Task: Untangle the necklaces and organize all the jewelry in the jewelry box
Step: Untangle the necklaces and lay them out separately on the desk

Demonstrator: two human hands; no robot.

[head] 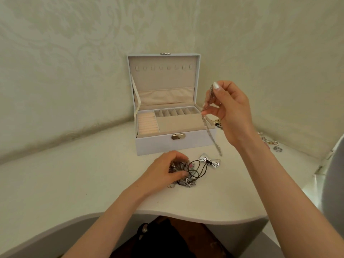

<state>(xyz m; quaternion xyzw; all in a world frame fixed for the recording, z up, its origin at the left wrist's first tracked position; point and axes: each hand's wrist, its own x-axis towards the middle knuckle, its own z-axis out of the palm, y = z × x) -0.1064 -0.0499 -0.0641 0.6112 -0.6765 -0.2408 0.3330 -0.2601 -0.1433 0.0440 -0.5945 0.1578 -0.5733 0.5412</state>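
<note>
A white jewelry box (154,144) stands open at the back of the table, its beige tray holding ring rolls on the left and small compartments along the back. My right hand (230,110) is raised beside the box's right corner and pinches a thin silver chain (212,135), which hangs down toward the table. In front of the box lies a tangled pile of necklaces (186,180) with dark cord loops and a silver butterfly pendant (209,161). My left hand (163,172) rests on the pile's left side, fingers curled round part of it.
More loose jewelry (270,141) lies on the white table (74,174) to the right of the box, partly behind my right arm. Patterned walls meet in a corner behind the box. The table's curved front edge is close to my lap.
</note>
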